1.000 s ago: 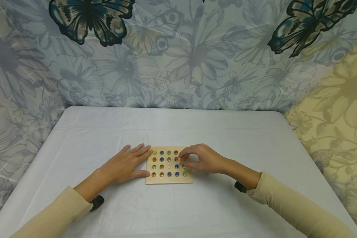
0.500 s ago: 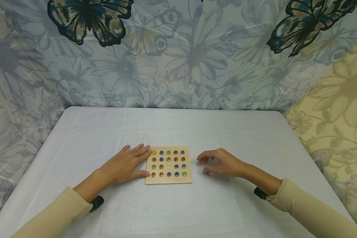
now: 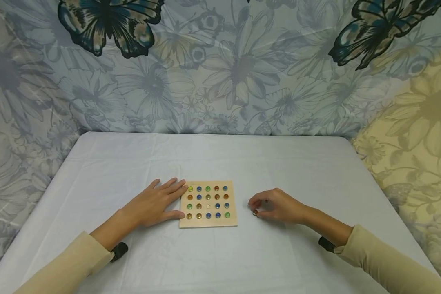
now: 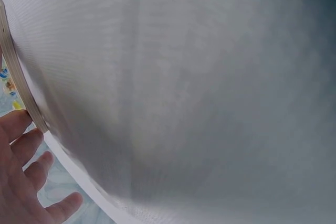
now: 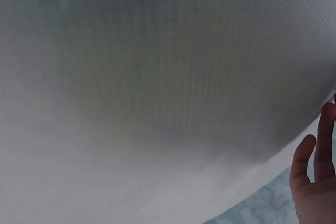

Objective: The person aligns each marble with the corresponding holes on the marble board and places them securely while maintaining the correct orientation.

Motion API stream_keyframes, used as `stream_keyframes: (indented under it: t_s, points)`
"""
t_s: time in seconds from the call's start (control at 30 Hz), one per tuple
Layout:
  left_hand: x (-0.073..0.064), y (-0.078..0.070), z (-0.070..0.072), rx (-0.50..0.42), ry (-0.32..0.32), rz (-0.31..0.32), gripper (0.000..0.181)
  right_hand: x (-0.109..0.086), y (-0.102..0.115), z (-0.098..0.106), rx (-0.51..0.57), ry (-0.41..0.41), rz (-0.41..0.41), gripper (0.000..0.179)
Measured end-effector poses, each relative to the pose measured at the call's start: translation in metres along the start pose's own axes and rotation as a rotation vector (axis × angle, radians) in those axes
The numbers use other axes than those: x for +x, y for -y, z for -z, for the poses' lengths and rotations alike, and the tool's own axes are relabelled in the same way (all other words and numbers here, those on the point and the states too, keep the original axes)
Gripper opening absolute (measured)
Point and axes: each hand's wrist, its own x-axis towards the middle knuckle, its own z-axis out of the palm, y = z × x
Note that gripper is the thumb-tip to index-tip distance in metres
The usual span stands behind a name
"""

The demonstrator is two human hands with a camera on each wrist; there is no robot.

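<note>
A light wooden board (image 3: 208, 221) lies flat on the table, with rows of coloured glass marbles (image 3: 218, 215) set in it. One pale spot in its third row looks like a bare hollow or a clear marble; I cannot tell which. My left hand (image 3: 155, 204) rests against the board's left side, fingers spread and thumb at the lower left edge. To the right of the board, low at the table, my right hand (image 3: 277, 206) pinches a reddish-brown marble (image 3: 255, 212) between thumb and fingertips. Only part of this hand shows in the right wrist view, without the marble.
White cloth covers the table (image 3: 206, 155). Behind it hangs a floral fabric backdrop (image 3: 220, 81) with butterflies, and a yellowish patterned cloth (image 3: 419, 163) hangs at the right. A dark wrist device (image 3: 119, 251) sits under the left sleeve.
My right hand has left the board's right side and moved right and down to the table, where a reddish-brown marble now shows at its fingertips. My left hand has stayed put.
</note>
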Motion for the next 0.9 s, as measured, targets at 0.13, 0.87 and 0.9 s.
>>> stream_keyframes:
  t_s: [0.13,0.87,0.9]
  points:
    - [0.0,0.0,0.0,-0.002,-0.002,0.0,0.081,0.0,0.0,0.0,-0.002,-0.009,0.01,0.026]
    - [0.0,0.001,-0.002,-0.001,0.002,0.001,0.081,0.034,0.017,-0.003,-0.063,-0.121,0.082,0.029]
    - [0.0,0.001,-0.002,0.001,0.003,0.001,0.081,0.037,0.018,-0.004,-0.056,-0.122,0.089,0.03]
